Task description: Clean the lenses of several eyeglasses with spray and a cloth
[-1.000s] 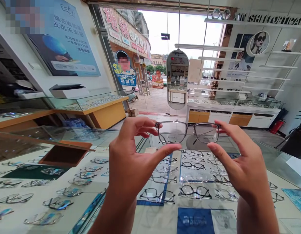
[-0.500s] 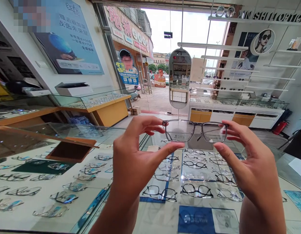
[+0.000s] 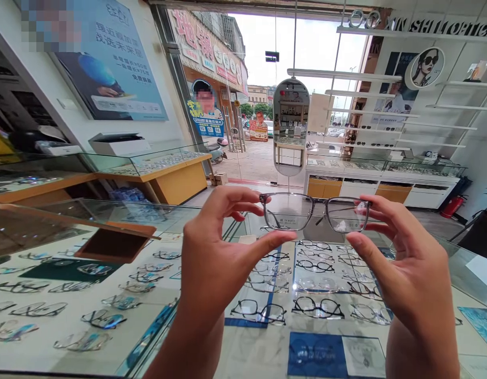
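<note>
Between my hands, a pair of eyeglasses (image 3: 319,200) with a thin dark frame and clear lenses is raised above the glass display case. My left hand (image 3: 211,247) grips its left end, thumb below and fingers curled at the hinge. At the other end, my right hand (image 3: 409,263) pinches the frame with its thumb and fingers. Small printing shows on the lenses. Under the glass below lie rows of other eyeglasses (image 3: 318,309), partly covered by my hands and wrists, and a blue card (image 3: 316,355) near the front.
To the left, a brown tray (image 3: 115,243) rests in the case among more frames. An oval mirror (image 3: 291,129) hangs ahead before the glass shopfront. Wooden-sided display counters (image 3: 180,181) stand back left, white shelves and a counter (image 3: 361,187) back right, with a fire extinguisher (image 3: 452,207).
The eyeglasses have turned slightly, so the temple arms and lens printing show differently. My left hand has shifted a little to the left. Both hands keep their hold.
</note>
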The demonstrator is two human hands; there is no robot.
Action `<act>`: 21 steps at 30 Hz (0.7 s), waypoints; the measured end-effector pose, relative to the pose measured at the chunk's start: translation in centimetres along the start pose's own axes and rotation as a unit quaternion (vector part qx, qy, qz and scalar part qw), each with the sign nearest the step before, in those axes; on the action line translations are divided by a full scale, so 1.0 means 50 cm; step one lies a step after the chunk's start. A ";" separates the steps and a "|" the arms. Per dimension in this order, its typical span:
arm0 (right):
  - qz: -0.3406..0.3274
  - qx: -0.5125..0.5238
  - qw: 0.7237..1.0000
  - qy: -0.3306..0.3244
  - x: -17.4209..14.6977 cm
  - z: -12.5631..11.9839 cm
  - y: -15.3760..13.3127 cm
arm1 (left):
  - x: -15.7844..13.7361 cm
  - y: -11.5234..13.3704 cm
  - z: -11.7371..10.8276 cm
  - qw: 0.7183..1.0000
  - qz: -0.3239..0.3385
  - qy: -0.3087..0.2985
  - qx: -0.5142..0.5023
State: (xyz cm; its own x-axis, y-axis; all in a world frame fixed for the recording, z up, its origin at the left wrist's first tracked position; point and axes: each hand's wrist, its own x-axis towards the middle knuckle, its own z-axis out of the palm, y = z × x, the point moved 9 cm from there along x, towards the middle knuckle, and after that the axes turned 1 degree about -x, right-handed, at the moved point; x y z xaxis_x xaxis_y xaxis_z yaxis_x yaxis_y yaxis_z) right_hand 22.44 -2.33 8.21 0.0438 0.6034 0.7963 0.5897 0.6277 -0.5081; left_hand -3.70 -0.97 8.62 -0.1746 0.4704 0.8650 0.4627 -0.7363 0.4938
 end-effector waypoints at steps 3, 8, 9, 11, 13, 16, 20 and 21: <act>0.002 0.003 1.000 -0.009 0.001 0.005 -0.001 | 0.002 -0.002 0.000 1.000 -0.016 -0.005 -0.020; 0.010 0.007 1.000 -0.009 0.001 0.006 -0.001 | 0.002 -0.005 0.000 1.000 -0.020 -0.007 -0.018; 0.011 0.008 1.000 -0.009 0.000 0.006 -0.001 | 0.002 -0.005 -0.001 1.000 -0.020 -0.007 -0.016; 0.013 0.008 1.000 -0.009 0.000 0.005 0.000 | 0.002 -0.005 -0.001 1.000 -0.024 -0.005 -0.017; 0.017 0.010 1.000 -0.010 -0.001 0.005 0.001 | 0.003 -0.006 -0.001 0.999 -0.030 -0.005 -0.021; 0.019 0.017 1.000 -0.007 -0.002 0.004 0.000 | 0.004 -0.005 0.001 0.999 -0.034 -0.011 -0.026; 0.016 0.020 1.000 -0.003 -0.002 0.003 -0.004 | 0.004 -0.007 0.004 0.999 -0.034 -0.019 -0.033; 0.014 0.018 1.000 -0.003 -0.002 0.003 -0.005 | 0.004 -0.009 0.005 0.998 -0.037 -0.021 -0.039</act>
State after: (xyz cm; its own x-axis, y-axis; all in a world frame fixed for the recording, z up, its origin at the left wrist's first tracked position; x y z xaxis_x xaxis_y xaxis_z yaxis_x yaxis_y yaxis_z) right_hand 22.18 -2.50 8.22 0.0548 0.6241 0.7794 0.5591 0.6276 -0.5419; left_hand -3.74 -0.43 8.57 -0.1691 0.5442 0.8218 0.3803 -0.7332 0.5638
